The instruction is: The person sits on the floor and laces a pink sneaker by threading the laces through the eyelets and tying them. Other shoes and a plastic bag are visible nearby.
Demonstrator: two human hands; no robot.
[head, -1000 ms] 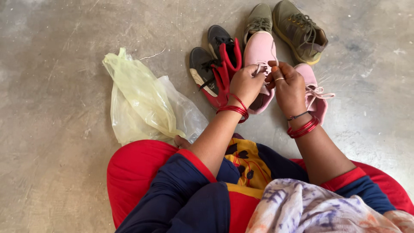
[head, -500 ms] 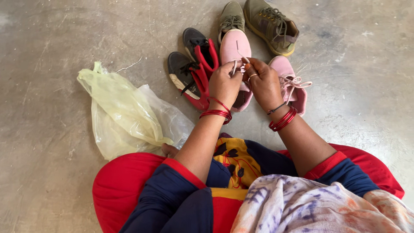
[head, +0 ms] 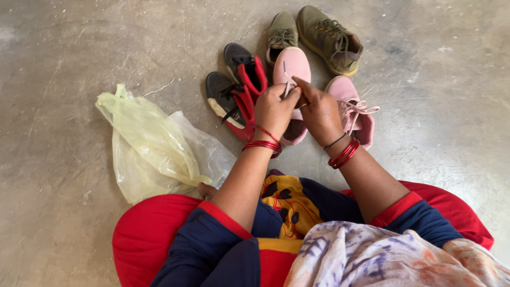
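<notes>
Left hand: the left hand [head: 274, 109] is over the middle of a pink shoe [head: 291, 69], fingers curled together and pinched on the shoe's pale lace [head: 285, 85]; red bangles [head: 261, 144] circle the wrist.
Right hand: the right hand [head: 319, 111] sits right beside the left one, touching it, fingers bent and closed on the same lace, a ring on one finger; red bangles and a thin dark band are on that wrist.
Pink shoe in hand: it lies on the concrete floor [head: 64, 53] straight ahead of the person, toe pointing away; its laced part is mostly hidden under both hands.
Second pink shoe: the second pink shoe [head: 355, 109] lies just to the right, its lace tied in a bow, close against the right hand.
Black and red shoes: the black and red pair [head: 236, 90] lies just left of the pink shoe, the two side by side and touching.
Olive shoes: the olive green pair [head: 316, 34] lies farther away, beyond the pink toe.
Plastic bag: a crumpled yellowish plastic bag [head: 154, 143] lies on the floor to the left, near the person's knee.
Person: seated on the floor in red and dark blue clothes, a patterned cloth [head: 372, 255] over the lap.
</notes>
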